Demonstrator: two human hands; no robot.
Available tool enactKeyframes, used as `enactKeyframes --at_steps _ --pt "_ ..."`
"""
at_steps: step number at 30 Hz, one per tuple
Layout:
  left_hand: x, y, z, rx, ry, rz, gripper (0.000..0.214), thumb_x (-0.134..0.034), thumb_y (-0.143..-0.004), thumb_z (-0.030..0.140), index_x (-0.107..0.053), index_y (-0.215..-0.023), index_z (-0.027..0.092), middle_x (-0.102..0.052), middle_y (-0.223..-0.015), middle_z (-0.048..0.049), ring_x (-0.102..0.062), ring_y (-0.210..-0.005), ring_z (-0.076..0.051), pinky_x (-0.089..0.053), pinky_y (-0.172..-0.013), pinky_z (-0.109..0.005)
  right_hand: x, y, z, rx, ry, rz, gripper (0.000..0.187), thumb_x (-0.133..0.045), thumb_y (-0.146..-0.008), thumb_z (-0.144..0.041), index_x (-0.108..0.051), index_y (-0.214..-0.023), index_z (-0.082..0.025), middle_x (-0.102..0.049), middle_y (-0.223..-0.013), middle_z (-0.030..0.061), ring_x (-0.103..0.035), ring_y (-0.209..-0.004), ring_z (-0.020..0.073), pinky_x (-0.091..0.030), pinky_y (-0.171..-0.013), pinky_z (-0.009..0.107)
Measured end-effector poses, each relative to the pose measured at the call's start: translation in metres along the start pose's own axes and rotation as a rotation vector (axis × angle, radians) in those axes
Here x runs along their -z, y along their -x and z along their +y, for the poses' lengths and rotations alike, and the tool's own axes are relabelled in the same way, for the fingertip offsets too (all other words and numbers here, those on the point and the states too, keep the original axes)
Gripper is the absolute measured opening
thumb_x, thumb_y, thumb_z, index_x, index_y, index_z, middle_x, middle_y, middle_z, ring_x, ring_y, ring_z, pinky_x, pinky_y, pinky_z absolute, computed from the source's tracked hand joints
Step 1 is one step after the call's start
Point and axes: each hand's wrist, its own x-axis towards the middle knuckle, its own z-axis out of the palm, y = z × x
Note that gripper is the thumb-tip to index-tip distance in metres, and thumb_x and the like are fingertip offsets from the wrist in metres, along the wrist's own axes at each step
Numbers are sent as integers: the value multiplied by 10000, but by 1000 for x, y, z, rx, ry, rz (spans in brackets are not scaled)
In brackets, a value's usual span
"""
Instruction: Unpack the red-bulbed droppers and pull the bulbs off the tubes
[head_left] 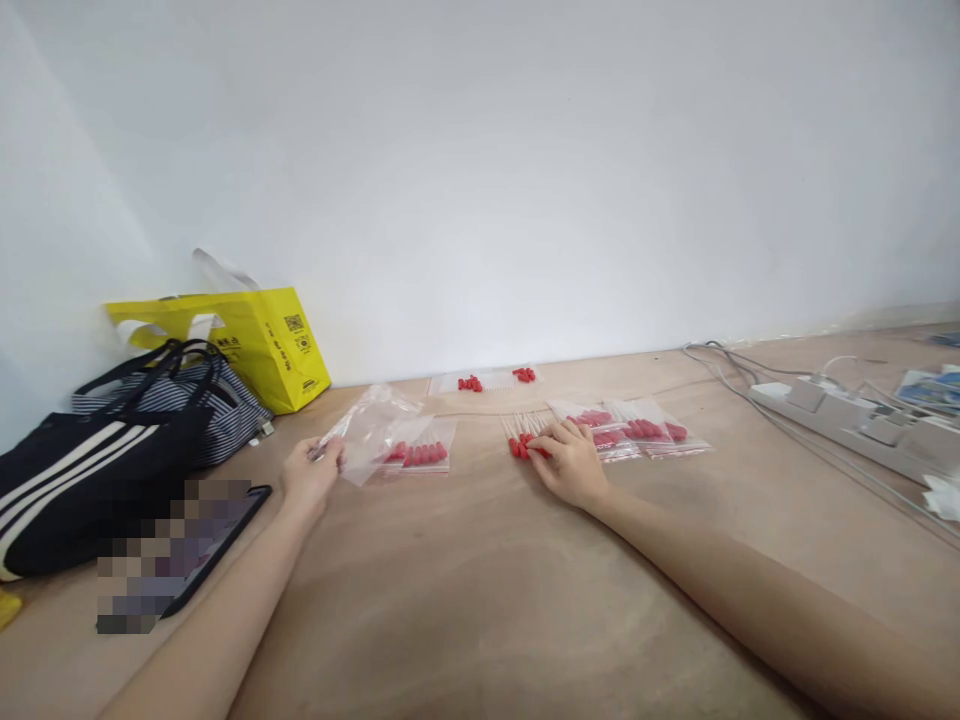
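My left hand [311, 475] is closed on the edge of an empty clear plastic bag [371, 420], lifted a little off the wooden table [480, 600]. Just right of it lies a sealed bag of red-tipped sticks [420, 452]. My right hand [570, 460] rests on a loose bunch of red-tipped sticks [520, 438], fingers curled over their red ends. Two more filled bags [630, 430] lie to the right of that hand. Farther back, near the wall, loose white sticks with red tips [487, 380] lie spread out.
A black striped bag [90, 470] and a yellow bag [255, 340] stand at the left by the wall. A dark tablet [187, 560] lies in front of them. A white power strip [847, 415] with cables occupies the right side.
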Motion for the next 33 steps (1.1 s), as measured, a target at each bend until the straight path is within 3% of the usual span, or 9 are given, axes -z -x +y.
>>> enactKeyframes --at_steps 3,5,8,13,16,21,28,31,33 --pt "2 -11 -14 25 -123 40 175 -564 -585 225 -547 -747 162 -569 -641 -28 -572 -711 -232 -448 -694 -370 -8 -3 -22 130 -3 -109 124 -509 -741 -189 -625 -783 -207 -581 -778 26 -443 -788 164 -234 -703 318" --pt "-1 -13 -21 -91 -261 5 248 -566 -587 203 -579 -832 170 -595 -856 -78 -528 -933 -278 -386 -846 -415 -16 -7 -41 160 -17 -180 121 -513 -740 -211 -625 -785 -217 -582 -772 21 -439 -796 170 -235 -705 325" --pt "-6 -13 -30 -297 -563 -114 322 -486 -698 265 -583 -993 183 -476 -1187 -116 -376 -1149 -309 -295 -942 -457 -31 -19 -70 120 -48 -257 162 -531 -744 -327 -626 -825 -224 -589 -822 29 -445 -831 186 -246 -712 333" --pt "-12 -15 -42 -382 -702 -416 384 -339 -797 302 -564 -1073 157 -525 -1182 -72 -444 -1121 -218 -349 -938 -325 -57 -42 -103 59 -25 -339 226 -500 -765 -386 -629 -822 -209 -593 -871 52 -464 -863 195 -279 -719 336" --pt "-12 -17 -46 -404 -705 -458 412 -306 -807 305 -555 -1089 138 -530 -1184 -66 -463 -1104 -197 -342 -946 -294 -69 -52 -110 87 15 -345 206 -441 -797 -278 -628 -775 -194 -596 -860 54 -473 -852 197 -285 -704 337" --pt "-11 -16 -46 -403 -718 -456 435 -288 -809 320 -542 -1111 135 -511 -1208 -79 -461 -1110 -220 -340 -948 -331 -66 -55 -102 116 37 -337 168 -440 -768 -168 -604 -798 -144 -586 -888 91 -467 -851 199 -275 -687 334" --pt "-11 -16 -41 -445 -695 -373 375 -314 -798 286 -575 -1032 153 -547 -1149 -81 -458 -1102 -222 -350 -933 -347 -17 -14 -56 137 -19 -292 140 -439 -803 -195 -576 -776 -181 -573 -817 39 -449 -829 172 -242 -686 319" --pt "-13 8 -18 -578 -552 -264 326 -326 -801 275 -591 -948 154 -540 -1128 -91 -420 -1124 -219 -303 -966 -353 5 6 -34 150 -64 -262 125 -455 -808 -204 -563 -747 -187 -563 -788 29 -439 -778 160 -244 -692 310" --pt "-17 40 6 -700 -332 -349 294 -342 -811 314 -592 -879 174 -582 -1004 -71 -496 -1003 -195 -364 -904 -322 14 13 -24 150 -101 -243 121 -460 -809 -196 -559 -742 -184 -559 -778 28 -436 -766 153 -254 -694 302"
